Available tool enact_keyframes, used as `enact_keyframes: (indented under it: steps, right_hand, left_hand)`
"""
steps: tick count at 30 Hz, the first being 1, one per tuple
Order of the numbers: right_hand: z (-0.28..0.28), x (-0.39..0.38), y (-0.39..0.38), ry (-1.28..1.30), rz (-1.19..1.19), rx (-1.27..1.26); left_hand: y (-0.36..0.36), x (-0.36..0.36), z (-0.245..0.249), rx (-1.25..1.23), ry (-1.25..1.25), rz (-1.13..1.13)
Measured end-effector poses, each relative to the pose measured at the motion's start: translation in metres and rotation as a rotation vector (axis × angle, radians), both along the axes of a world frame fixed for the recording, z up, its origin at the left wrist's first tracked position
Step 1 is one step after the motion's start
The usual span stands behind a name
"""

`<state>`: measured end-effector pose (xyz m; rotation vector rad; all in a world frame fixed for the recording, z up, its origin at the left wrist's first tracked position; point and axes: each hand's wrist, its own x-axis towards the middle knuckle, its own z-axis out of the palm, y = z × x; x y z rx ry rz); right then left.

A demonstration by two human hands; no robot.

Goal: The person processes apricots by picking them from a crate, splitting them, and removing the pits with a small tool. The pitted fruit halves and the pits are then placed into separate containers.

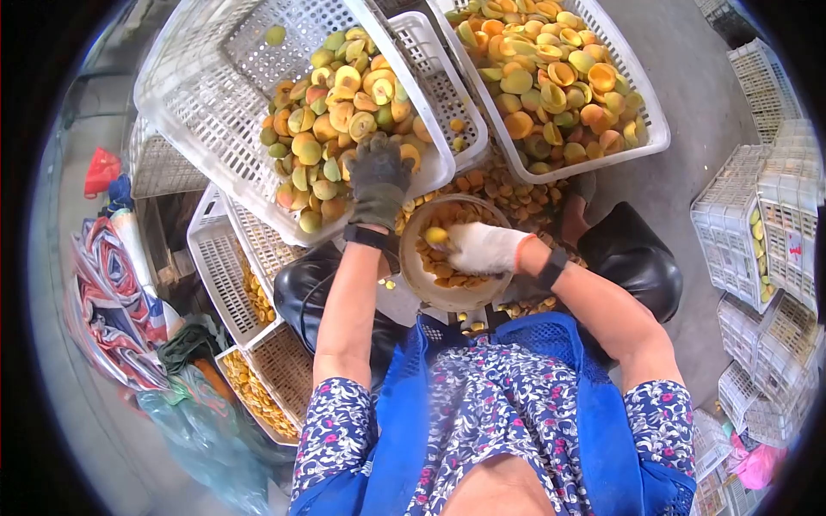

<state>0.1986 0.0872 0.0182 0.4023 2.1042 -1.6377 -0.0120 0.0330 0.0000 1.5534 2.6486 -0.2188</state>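
My left hand point(379, 179), in a dark glove, reaches into the tilted white crate point(202, 138) at the halved and whole apricots point(323, 129). Its fingertips are among the fruit, and whether they grip a piece is hidden. My right hand point(483, 248), in a white glove, is over the round bowl point(443, 297) between my knees. Its fingers are closed at a small yellow fruit piece point(436, 236). Orange pieces and pits point(447, 272) lie in the bowl under it.
Another white crate point(658, 129) of halved apricots point(559, 82) stands at the upper right. Crates point(225, 275) with orange pieces are at the left, beside striped sacks point(112, 301) and a greenish plastic bag point(202, 430). Stacked crates point(727, 206) line the right side.
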Motion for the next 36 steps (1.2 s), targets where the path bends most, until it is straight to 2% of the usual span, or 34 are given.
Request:
enact_keyframes:
  steps: [2,3,4,6,7,8,9,10,11,12,13,14,16,18,19,20,22,26,28,29,30,32,34,35,36]
  right_hand:
    - [-0.011,0.016,-0.007,-0.151,0.35,0.536]
    - [-0.013,0.021,-0.006,-0.153,0.447,0.61]
    - [-0.017,0.017,-0.002,-0.155,0.447,0.617]
    - [-0.026,0.001,0.014,0.045,0.427,0.515]
    - [-0.045,-0.002,0.019,0.29,0.446,0.613]
    - [-0.002,-0.008,0.026,0.153,0.053,0.395]
    - [0.013,-0.011,0.026,0.248,-0.161,0.312]
    - [0.02,-0.012,0.027,0.342,-0.368,0.23]
    - [0.016,-0.015,0.026,0.344,-0.36,0.232]
    - [0.007,-0.016,0.024,0.527,-0.347,0.41]
    - [0.004,-0.017,0.022,0.709,-0.333,0.588]
    - [0.002,-0.017,0.02,0.705,-0.331,0.588]
    - [0.004,-0.016,0.016,0.914,-0.268,1.056]
    - [0.005,-0.013,0.015,0.899,-0.25,1.123]
    - [0.005,-0.011,0.014,0.886,-0.234,1.187]
    - [0.003,-0.01,0.013,0.886,-0.231,1.186]
    - [-0.003,-0.009,0.01,0.679,-0.113,1.128]
    - [-0.005,-0.009,0.008,0.672,-0.119,1.106]
    - [-0.006,-0.012,0.01,0.658,-0.242,0.814]
    - [-0.006,-0.013,0.011,0.657,-0.243,0.814]
    - [-0.006,-0.015,0.011,0.678,-0.322,0.642]
    - [-0.001,-0.017,0.007,0.693,-0.393,0.461]
    - [0.015,-0.019,0.005,0.429,-0.535,0.032]
    - [0.022,-0.02,0.005,0.428,-0.535,0.033]
    - [0.028,-0.021,0.005,0.31,-0.533,-0.027]
  left_hand:
    - [-0.008,0.001,-0.016,0.266,0.068,-0.029]
    - [-0.012,-0.001,-0.019,0.266,0.069,-0.034]
    - [-0.014,-0.005,-0.021,0.331,0.05,-0.081]
    - [-0.017,-0.003,-0.016,0.399,0.036,-0.109]
    - [-0.018,0.005,0.004,0.502,-0.199,0.027]
    - [-0.019,0.012,0.021,0.6,-0.434,0.161]
    - [-0.019,0.017,0.032,0.597,-0.431,0.161]
    - [-0.019,0.021,0.04,0.676,-0.797,0.329]
    - [-0.02,0.026,0.047,0.744,-1.166,0.5]
    - [-0.021,0.035,0.053,0.748,-1.164,0.506]
    - [-0.022,0.044,0.056,0.855,-1.366,0.519]
    - [-0.024,0.05,0.059,0.96,-1.57,0.527]
    - [-0.027,0.055,0.058,0.933,-1.63,0.544]
    - [-0.027,0.059,0.057,0.874,-1.382,0.438]
    - [-0.027,0.064,0.059,0.875,-1.383,0.44]
    - [-0.026,0.07,0.063,0.863,-1.327,0.449]
    - [-0.025,0.076,0.064,0.855,-1.266,0.463]
    - [-0.027,0.074,0.051,0.885,-1.134,0.301]
    - [-0.03,0.072,0.05,0.889,-1.092,0.245]
    - [-0.032,0.071,0.052,0.869,-1.158,0.272]
    - [-0.033,0.071,0.053,0.848,-1.224,0.3]
    - [-0.036,0.072,0.043,0.906,-1.26,0.283]
    - [-0.034,0.073,0.037,0.969,-1.293,0.258]
    - [-0.03,0.076,0.034,1.047,-1.323,0.232]
    - [-0.028,0.079,0.031,1.125,-1.352,0.207]
